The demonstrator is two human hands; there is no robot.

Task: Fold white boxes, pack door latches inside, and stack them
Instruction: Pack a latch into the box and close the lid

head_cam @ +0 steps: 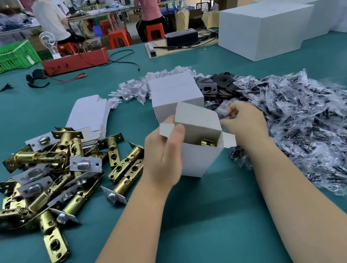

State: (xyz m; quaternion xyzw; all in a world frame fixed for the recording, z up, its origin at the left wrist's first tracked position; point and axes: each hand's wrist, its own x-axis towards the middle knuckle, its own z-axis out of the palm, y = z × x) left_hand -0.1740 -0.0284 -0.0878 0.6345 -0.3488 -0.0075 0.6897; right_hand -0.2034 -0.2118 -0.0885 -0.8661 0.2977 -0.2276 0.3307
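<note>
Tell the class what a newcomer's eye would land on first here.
At centre, the left hand holds an open white box with a brass latch inside. A pile of brass door latches lies to the left, and a heap of clear plastic packets to the right.

Packing workshop: latch pile (49, 180), seated workers (148, 4).
</note>
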